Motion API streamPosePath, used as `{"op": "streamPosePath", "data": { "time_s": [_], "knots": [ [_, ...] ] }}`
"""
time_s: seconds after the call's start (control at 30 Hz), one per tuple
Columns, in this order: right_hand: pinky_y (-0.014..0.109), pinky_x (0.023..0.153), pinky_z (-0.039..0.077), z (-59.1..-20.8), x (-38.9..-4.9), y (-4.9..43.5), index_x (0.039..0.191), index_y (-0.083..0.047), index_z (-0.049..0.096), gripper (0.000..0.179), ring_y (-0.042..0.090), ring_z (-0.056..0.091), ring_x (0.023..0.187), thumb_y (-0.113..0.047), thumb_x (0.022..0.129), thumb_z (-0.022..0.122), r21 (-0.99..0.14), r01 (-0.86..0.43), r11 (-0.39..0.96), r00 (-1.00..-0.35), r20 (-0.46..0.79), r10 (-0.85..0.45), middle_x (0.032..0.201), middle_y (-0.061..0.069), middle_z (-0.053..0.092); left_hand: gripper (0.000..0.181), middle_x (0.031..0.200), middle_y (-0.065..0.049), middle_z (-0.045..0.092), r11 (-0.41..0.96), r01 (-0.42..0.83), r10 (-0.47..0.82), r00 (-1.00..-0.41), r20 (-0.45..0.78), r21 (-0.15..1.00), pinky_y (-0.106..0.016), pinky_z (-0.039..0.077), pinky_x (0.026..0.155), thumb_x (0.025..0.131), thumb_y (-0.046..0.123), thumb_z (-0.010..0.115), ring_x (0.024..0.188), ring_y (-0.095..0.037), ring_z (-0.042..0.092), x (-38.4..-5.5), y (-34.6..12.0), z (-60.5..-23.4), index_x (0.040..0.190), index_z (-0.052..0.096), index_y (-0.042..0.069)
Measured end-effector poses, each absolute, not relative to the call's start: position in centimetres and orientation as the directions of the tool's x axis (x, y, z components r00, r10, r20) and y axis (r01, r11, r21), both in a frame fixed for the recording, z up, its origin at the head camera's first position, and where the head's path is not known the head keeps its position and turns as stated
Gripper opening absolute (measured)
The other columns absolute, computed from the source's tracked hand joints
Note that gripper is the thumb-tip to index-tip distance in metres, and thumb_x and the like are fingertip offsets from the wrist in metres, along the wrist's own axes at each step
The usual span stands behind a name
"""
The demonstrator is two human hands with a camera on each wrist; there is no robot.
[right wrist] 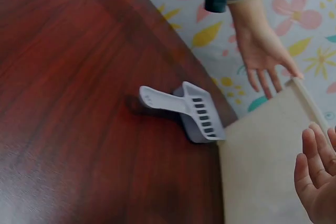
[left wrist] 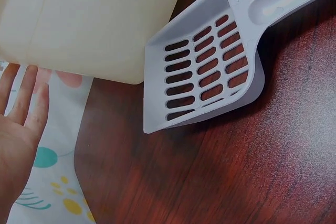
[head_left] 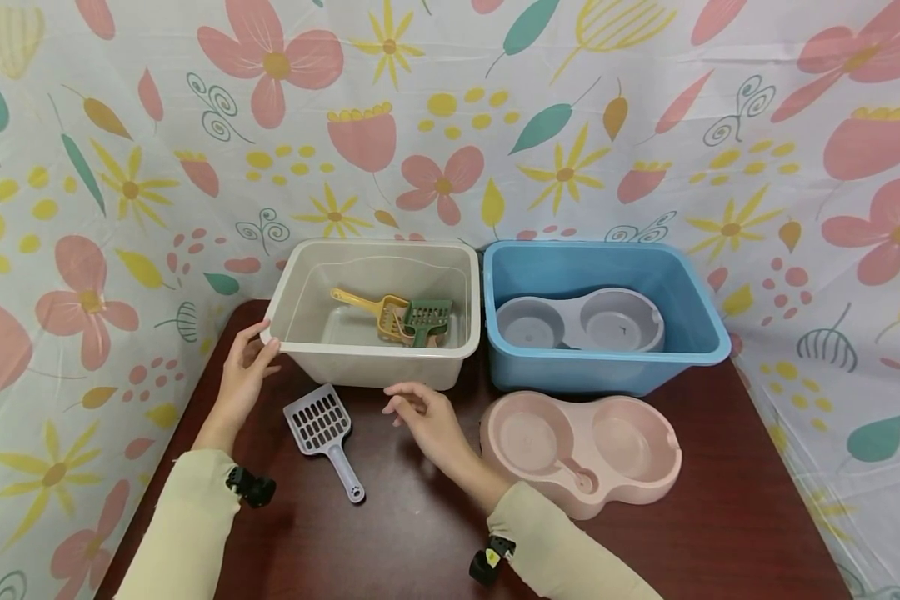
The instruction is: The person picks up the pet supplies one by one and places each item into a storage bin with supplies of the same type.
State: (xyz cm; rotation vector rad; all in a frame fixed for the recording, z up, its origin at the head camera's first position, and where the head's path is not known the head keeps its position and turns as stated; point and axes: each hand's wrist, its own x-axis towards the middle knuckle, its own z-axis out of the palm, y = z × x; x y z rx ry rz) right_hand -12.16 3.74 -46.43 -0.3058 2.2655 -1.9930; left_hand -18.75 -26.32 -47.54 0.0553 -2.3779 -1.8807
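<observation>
The left hand (head_left: 242,373) is spread flat against the left corner of the cream tub (head_left: 360,354), which sits at the back of the tabletop (head_left: 420,533). The grey scoop (head_left: 322,429) lies just in front of the tub. It looks light, stiff and smooth, and its long handle seems the best place to hold it. The right hand (head_left: 427,417) hovers near it, loose and holding nothing
</observation>
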Motion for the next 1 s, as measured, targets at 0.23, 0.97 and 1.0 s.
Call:
{"op": "streamPosePath", "data": {
  "time_s": [0.23, 0.97, 1.0],
  "knots": [
    [0.022, 0.066, 0.05, -44.8, -10.6, 2.6, 0.111, 0.006, 0.067, 0.018, 0.05, 0.064, 0.085, -0.002, 0.099, 0.058, -0.994, -0.043, 0.103, -0.962, 0.013, -0.271, 0.094, 0.028, 0.069, 0.052, 0.127, -0.007, 0.05, 0.227, 0.033, -0.095, -0.994, 0.056, 0.973, -0.019, 0.05, 0.085, 0.103, 0.029, 0.054, 0.105, -0.002, 0.055, -18.8, -26.3, -47.6, 0.15, 0.037, 0.015],
    [0.02, 0.061, 0.049, -52.4, -9.6, -0.6, 0.111, 0.006, 0.067, 0.021, 0.032, 0.068, 0.077, -0.006, 0.093, 0.065, -0.975, 0.022, 0.223, -0.936, -0.098, -0.339, 0.09, 0.019, 0.07, 0.054, 0.14, -0.024, 0.043, 0.224, 0.009, -0.1, -0.994, 0.032, 0.975, -0.013, 0.046, 0.081, 0.105, 0.025, 0.05, 0.108, -0.008, 0.051, -17.2, -24.6, -44.7, 0.15, 0.031, 0.004],
    [0.021, 0.063, 0.05, -52.6, -9.5, -0.7, 0.11, 0.006, 0.068, 0.021, 0.029, 0.068, 0.077, -0.005, 0.093, 0.065, -0.972, 0.016, 0.233, -0.935, -0.097, -0.341, 0.09, 0.017, 0.071, 0.054, 0.14, -0.024, 0.043, 0.223, 0.006, -0.1, -0.995, 0.029, 0.975, -0.013, 0.046, 0.081, 0.105, 0.025, 0.05, 0.107, -0.008, 0.051, -17.3, -24.7, -44.9, 0.151, 0.03, 0.004]
  ]
}}
